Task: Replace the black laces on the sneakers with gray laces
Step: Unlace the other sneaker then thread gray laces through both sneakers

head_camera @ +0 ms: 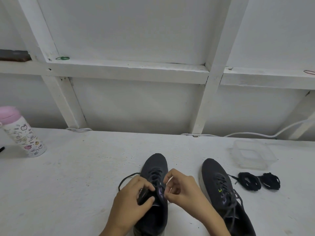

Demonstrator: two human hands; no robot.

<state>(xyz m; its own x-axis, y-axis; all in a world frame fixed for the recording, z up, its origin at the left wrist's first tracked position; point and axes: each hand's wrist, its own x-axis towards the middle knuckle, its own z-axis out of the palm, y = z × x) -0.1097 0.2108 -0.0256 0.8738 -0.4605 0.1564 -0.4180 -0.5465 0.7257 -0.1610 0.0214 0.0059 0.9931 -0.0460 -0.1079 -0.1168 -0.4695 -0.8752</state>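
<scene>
Left sneaker (155, 164) sits at 6 o'clock on the tabletop (76, 176), toe toward 12; the right sneaker (214, 174) stands just beside at 3. Left grip (133, 200) is clamped on the left sneaker's eyelet edge; right grip (182, 189) pinches its lace (127, 177), whose loose end loops toward 9. Bundled black laces (250, 181) lie farther out at 3.

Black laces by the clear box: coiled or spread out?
Coiled. The black laces lie in two tight bundles side by side on the table, just nearer the camera than the clear box.
</scene>
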